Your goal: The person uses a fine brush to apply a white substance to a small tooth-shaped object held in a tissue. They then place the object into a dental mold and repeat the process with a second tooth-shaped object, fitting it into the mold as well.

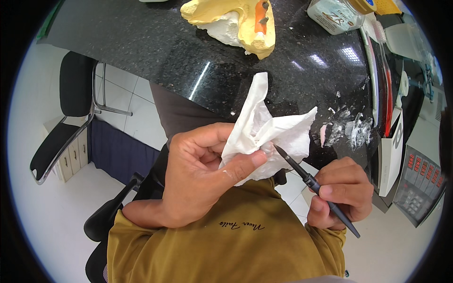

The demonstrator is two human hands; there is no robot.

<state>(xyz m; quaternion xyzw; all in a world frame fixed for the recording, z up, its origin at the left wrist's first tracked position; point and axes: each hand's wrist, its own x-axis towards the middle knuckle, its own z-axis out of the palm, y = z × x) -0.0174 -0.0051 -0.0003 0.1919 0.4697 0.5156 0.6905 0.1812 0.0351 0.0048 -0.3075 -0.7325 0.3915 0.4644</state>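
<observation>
The left hand pinches a white tissue between thumb and fingers, some hidden behind it; the tissue stands just toward 3 o'clock of the view's centre. At its 4 o'clock, the right hand has thumb and fingertips closed round a dark tool, its tip at the tissue; contact is unclear. White residue lies at 3 o'clock, a yellow model near 12, a jar at 1.
</observation>
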